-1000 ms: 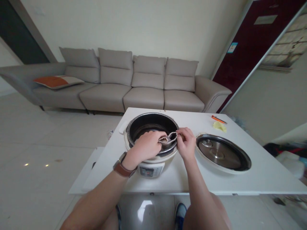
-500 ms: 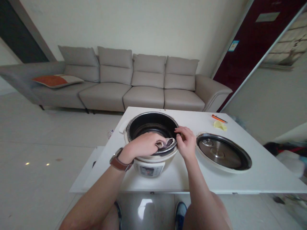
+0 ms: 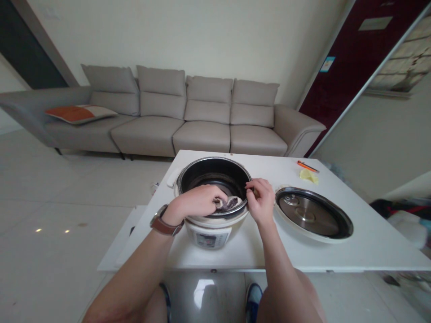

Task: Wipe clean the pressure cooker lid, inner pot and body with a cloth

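Observation:
In front of me a white electric cooker (image 3: 210, 239) stands without its lid, its black inner pot (image 3: 202, 169) showing. My left hand (image 3: 202, 200), with a brown-strapped watch (image 3: 165, 223) at the wrist, reaches over the near rim and is closed on a crumpled cloth (image 3: 232, 202), dark and pale, against the pot's inner near wall. My right hand (image 3: 261, 197) pinches the right side of the pot's rim between thumb and fingers. To the right lies the round lid (image 3: 311, 213), its metal inner face up.
On the white table (image 3: 370, 237), an orange utility knife (image 3: 307, 167) and a crumpled yellow piece (image 3: 309, 176) lie at the far right. A grey sofa (image 3: 202, 134) with an orange cushion (image 3: 79, 114) stands beyond. My feet are under the table's near edge.
My left hand has slid slightly left along the near inner wall with the cloth. My right hand stays on the rim, almost unmoved.

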### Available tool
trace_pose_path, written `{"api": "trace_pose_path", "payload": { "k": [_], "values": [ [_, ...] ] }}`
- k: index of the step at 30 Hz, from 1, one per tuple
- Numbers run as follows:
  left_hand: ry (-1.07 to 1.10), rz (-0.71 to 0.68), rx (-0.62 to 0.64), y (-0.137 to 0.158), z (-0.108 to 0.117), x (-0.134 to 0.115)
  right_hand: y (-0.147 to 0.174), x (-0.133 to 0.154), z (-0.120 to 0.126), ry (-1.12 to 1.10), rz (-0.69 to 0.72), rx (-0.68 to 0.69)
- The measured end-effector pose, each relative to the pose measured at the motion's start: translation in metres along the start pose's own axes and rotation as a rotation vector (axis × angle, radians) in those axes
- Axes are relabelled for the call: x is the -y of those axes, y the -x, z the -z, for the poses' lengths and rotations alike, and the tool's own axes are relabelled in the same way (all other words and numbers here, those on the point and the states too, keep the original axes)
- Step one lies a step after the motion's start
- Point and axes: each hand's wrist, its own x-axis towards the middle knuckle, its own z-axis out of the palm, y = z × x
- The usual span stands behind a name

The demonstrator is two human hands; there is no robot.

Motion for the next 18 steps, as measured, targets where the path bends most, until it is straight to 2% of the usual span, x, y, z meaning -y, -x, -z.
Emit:
{"api": "trace_pose_path", "payload": {
  "k": [5, 12, 15, 18],
  "values": [
    [0.001, 0.001, -0.029, 0.001, 0.001, 0.002, 0.000, -0.001, 0.000, -0.026, 0.001, 0.018],
    [-0.042, 0.067, -0.189, 0.002, -0.004, -0.018, 0.001, -0.003, -0.002, -0.031, 0.008, -0.003],
    [-0.053, 0.058, -0.177, 0.000, -0.008, -0.021, 0.001, -0.002, -0.002, -0.023, 0.007, -0.001],
    [-0.044, 0.025, -0.095, 0.001, -0.005, -0.014, 0.001, -0.002, -0.002, -0.024, 0.003, -0.001]
  ]
}}
